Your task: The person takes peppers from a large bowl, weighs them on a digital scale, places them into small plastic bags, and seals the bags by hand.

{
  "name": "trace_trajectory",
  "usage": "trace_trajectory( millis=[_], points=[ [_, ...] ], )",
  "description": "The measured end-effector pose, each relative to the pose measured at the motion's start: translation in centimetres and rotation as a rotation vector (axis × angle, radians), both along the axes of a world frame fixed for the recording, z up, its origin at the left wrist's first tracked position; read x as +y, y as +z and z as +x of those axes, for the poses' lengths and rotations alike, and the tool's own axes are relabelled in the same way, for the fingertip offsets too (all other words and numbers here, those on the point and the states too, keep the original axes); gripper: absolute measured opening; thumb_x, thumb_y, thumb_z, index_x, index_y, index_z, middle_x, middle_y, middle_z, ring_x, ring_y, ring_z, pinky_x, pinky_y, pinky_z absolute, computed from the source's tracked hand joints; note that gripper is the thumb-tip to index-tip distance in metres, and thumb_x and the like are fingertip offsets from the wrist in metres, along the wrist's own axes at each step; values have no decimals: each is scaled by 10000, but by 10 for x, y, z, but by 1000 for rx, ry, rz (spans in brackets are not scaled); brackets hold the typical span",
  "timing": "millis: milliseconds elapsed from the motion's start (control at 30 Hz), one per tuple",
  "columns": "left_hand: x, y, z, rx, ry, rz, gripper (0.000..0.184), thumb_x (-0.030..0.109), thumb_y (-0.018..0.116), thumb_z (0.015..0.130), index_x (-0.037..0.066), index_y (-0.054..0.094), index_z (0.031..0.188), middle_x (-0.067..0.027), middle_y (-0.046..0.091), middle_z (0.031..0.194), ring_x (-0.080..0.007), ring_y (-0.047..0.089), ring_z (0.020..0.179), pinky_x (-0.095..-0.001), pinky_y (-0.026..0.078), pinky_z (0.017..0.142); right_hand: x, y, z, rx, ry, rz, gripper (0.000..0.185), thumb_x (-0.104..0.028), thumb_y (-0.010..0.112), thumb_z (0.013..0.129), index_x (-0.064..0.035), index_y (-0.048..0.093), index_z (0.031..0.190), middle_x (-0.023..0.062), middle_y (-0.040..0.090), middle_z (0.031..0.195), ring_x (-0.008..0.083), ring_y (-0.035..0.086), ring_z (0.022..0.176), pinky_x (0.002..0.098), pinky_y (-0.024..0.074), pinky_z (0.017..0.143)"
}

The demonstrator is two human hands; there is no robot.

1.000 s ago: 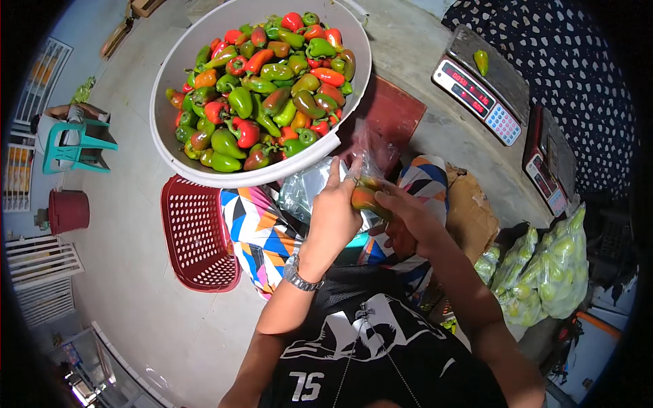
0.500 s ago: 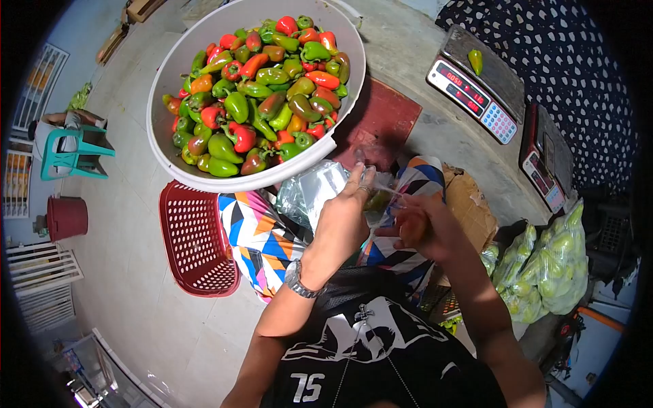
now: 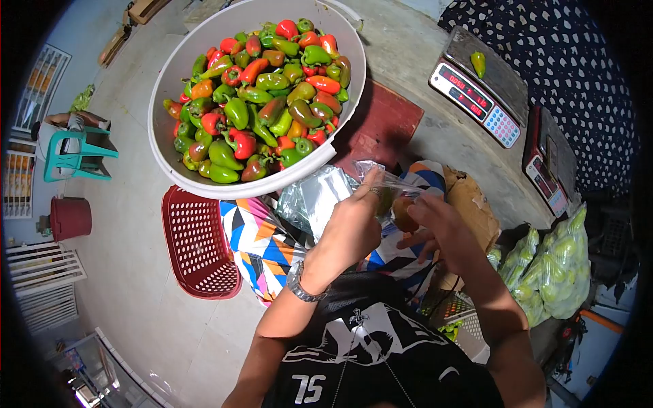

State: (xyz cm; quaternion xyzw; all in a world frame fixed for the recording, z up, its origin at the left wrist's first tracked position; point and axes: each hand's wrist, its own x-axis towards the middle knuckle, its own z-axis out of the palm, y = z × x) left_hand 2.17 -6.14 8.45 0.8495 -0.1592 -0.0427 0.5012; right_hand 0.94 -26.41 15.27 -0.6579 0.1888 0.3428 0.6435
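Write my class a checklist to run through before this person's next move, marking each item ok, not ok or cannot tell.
1. Clear bag at the fingers of the left hand and right hand: ok.
2. Brownish-red pepper beside the right hand fully inside that bag: cannot tell.
3. Peppers available in the large tub: ok.
4. Nearer scale free of produce: not ok, a green pepper lies on it.
5. Nearer scale's display lit: ok.

A reddish pepper [image 3: 405, 213] seems partly inside a stretched clear bag [image 3: 389, 181].
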Motion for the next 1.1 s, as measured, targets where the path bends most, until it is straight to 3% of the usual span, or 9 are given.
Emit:
trace_trajectory(
  millis=[267,333,600,667,700,833,933,1033,1100],
  points=[
    [1,2,15,-7,-43,75,451,-96,601,722,-38,648,1167,-278,517,1471,-465,613,1156,-473,558,941,-30,12,7,-637,787,-1009,792,-521,761,880,32,536,1402,181,688,1241,316,733,938,401,569,781],
    [5,8,21,16,-39,119,516,-95,603,721,-34,634,1233,-277,506,1484,-467,629,1116,-457,568,875,-37,15,6,-1158,878,-1200,656,-472,756,882,-41,589,1347,184,717,1113,341,719,909,437,550,795],
    [7,57,26,59,-6,-2,737,-111,615,698,-6,553,1424,-187,480,1551,-429,695,947,-357,556,697,-35,86,50,-887,924,-925,399,-414,805,828,-88,741,1048,107,750,894,272,698,807,387,542,755],
    [8,70,28,62,-2,-3,731,-106,625,704,17,569,1422,-178,510,1536,-312,647,723,-344,527,642,-41,99,71,-910,997,-921,340,-394,826,811,-88,756,942,83,752,853,259,703,786,369,544,717],
    [9,77,29,63,1,-4,728,-104,630,707,29,576,1421,-174,525,1529,-253,623,612,-338,513,614,-50,92,80,-995,925,-684,323,-368,834,806,-83,757,936,77,754,855,249,708,777,360,543,697],
    [7,77,43,168,-54,55,605,-105,602,715,-45,583,1316,-244,461,1539,-411,599,1093,-438,551,851,-118,59,180,-870,479,-229,320,-298,784,899,-20,763,1056,66,760,964,137,684,814,297,548,729],
    [7,94,46,225,-88,31,614,-108,594,714,-57,577,1326,-270,449,1536,-436,555,1272,-456,548,948,-177,-29,297,-1047,39,-1095,506,-481,733,917,-135,713,1287,179,745,1139,278,710,1028,356,526,949],
    [8,97,46,103,-95,1,623,-113,585,709,-77,572,1331,-290,450,1526,-427,535,1305,-460,541,966,-251,-116,386,-1030,51,-1267,547,-499,745,892,-207,676,1350,193,721,1223,360,685,1142,396,506,1015],
    [9,87,44,65,-58,6,709,-85,640,712,-30,545,1412,-220,479,1548,-314,648,940,-364,548,777,-264,-145,410,-924,6,-1350,537,-494,756,876,-219,684,1331,181,721,1227,364,674,1169,408,500,1031]
  ],
)
